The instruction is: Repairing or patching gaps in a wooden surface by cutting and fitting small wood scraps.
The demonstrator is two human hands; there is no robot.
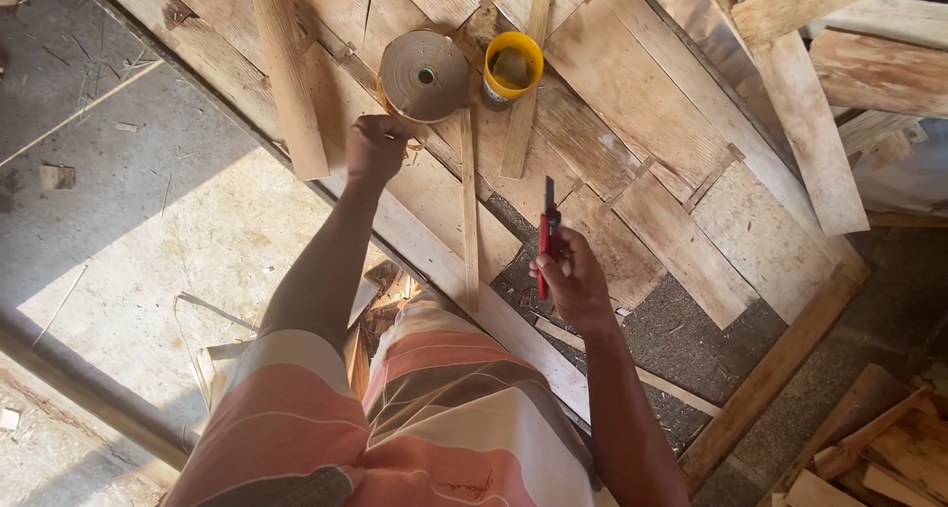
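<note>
1. Gripping a red-handled utility knife (545, 238), the right hand (573, 282) closes its fingers round the lower handle; the blade end points to the far side, over a dark gap between the boards.
2. The left hand (375, 148) is curled shut at the near edge of a roll of brown tape (425, 75); it seems to pinch the loose tape end, though the grip itself is hidden behind the knuckles.
3. The roll lies flat on the wooden boards (632, 102), its small core hole facing up.
4. Just right of the roll stands a yellow cup (513, 65), open at the top, with something dark inside.
5. A thin wooden strip (470, 211) runs from the roll toward the near side, lying between the two hands.
6. A second, wider strip (527, 82) slants under the cup.
7. The boards are rough, pale planks, laid overlapping, spreading to the far right.
8. At the left lies a concrete floor (128, 221) with sawdust, half in sunlight.
9. Nearest the camera, the person's striped shirt (434, 418) in orange, cream and brown fills the lower middle.
10. Offcuts of wood (879, 448) lie piled at the near right corner.
</note>
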